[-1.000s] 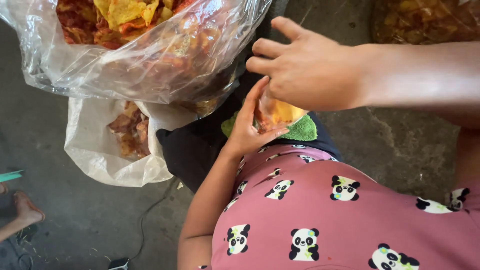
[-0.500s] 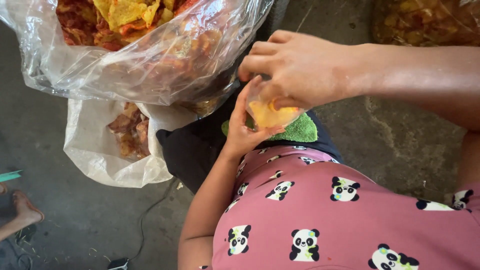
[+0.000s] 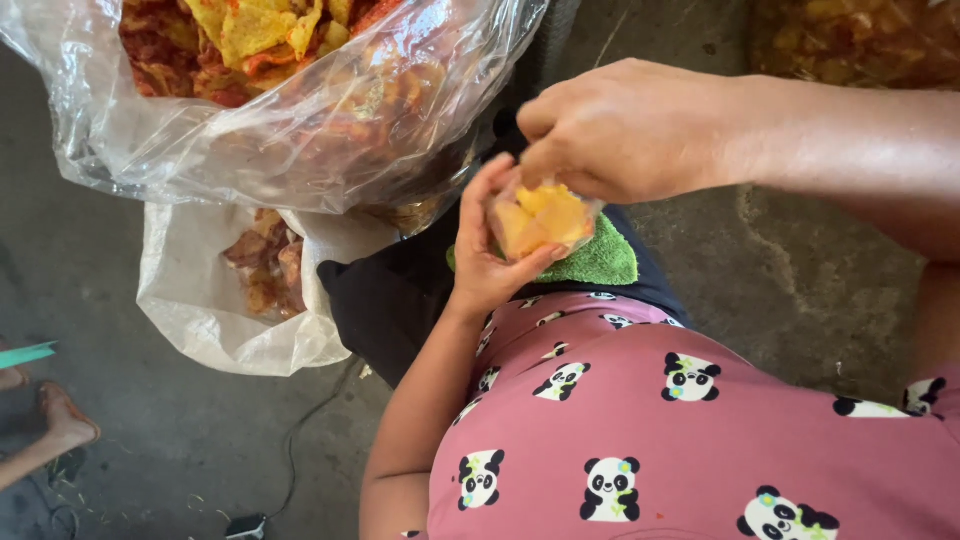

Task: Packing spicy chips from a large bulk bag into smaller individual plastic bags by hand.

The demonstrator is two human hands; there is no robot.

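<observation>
Seen from your head camera, your left hand (image 3: 487,262) cups a small clear bag of yellow chips (image 3: 541,218) from below, fingers curled around its lower side and thumb against its near edge. Your right hand (image 3: 628,128) comes in from the right and sits on top of the small bag, fingers bunched and pinched shut on its mouth. The small bag hangs between both hands just above a green cloth (image 3: 601,261), which lies on your dark lap at the upper edge of your pink panda-print shirt (image 3: 680,430).

Left of the small bag and above it, a large clear plastic bag (image 3: 300,110) bulges with red and yellow chips, its open mouth turned toward the top of the frame. Below that large bag and well left of the small bag, a white sack (image 3: 235,320) lies open on the grey concrete floor (image 3: 130,440), showing more reddish chips inside. Far left of the small bag, at the frame's edge, another person's bare foot (image 3: 62,420) rests on the floor.
</observation>
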